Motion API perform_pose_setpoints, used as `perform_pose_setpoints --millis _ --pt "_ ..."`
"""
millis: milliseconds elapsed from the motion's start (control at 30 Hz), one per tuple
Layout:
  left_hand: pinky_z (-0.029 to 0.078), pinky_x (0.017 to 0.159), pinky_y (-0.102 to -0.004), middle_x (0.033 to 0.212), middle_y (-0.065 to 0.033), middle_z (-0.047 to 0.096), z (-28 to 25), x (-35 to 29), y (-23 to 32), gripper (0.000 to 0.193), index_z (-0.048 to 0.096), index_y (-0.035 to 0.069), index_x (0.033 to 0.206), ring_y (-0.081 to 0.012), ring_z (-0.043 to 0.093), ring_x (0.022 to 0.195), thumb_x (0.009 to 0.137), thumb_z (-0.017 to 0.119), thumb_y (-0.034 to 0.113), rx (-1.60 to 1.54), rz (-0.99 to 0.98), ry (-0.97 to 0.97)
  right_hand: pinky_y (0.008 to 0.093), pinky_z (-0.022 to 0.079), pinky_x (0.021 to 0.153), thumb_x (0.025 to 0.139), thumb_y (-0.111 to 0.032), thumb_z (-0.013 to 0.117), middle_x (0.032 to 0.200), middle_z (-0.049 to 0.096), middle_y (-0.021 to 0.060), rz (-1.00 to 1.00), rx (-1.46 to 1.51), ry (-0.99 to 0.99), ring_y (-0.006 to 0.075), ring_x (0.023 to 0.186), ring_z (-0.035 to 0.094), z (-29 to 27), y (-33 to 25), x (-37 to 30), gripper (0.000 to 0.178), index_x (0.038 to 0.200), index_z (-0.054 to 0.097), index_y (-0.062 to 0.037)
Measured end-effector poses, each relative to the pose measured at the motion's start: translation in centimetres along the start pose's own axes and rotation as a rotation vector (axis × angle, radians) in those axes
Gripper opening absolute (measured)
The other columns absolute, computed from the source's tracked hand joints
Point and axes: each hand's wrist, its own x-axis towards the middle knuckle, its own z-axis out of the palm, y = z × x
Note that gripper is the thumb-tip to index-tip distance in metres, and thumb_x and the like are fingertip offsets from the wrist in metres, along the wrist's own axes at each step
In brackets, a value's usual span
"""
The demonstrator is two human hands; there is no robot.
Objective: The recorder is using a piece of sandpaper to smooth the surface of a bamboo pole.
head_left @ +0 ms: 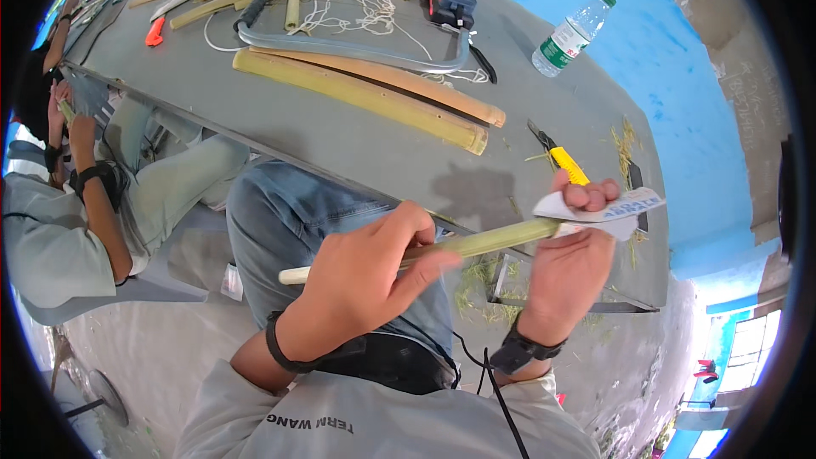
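A slim greenish bamboo stick lies slantwise across my lap, its pale end to the left. My left hand is closed around it near that end, with the thumb stretched along the stick. Around its far right end is a folded sheet of stiff white paper with blue print; the inner face is hidden. My right hand grips the paper, fingers over the top and palm below, pressing it about the stick. Just beyond my right fingers, a yellow utility knife lies on the table with its blade out.
On the grey table lie two split bamboo lengths, a bow saw, tangled white string and a cordless drill. A water bottle stands at the right. Another person sits at my left.
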Motion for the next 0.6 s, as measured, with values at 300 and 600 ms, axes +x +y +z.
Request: perform_pose_setpoints --millis 300,600 --pt "0.04 0.05 -0.037 0.061 -0.0143 0.054 -1.3 0.0 -1.6 0.033 0.059 0.004 0.08 -0.0351 0.052 0.054 0.082 0.076 0.032 0.106 -0.033 -0.243 0.056 0.037 0.107 0.103 -0.033 0.046 0.09 0.058 0.0103 -0.023 0.053 -0.095 0.0257 0.09 0.061 0.6 1.2 -0.7 0.03 0.109 0.046 -0.0038" --pt "0.039 0.048 -0.0347 0.059 -0.016 0.053 -2.0 -0.6 -1.8 0.023 0.065 0.001 0.079 -0.0334 0.051 0.051 0.086 0.07 0.022 0.006 -0.119 -0.36 0.0483 0.051 0.09 0.103 -0.045 0.043 0.089 0.062 0.0134 0.1 -0.402 -0.177 0.0259 0.082 0.064 1.7 2.6 -2.0 0.045 0.103 0.05 -0.0003"
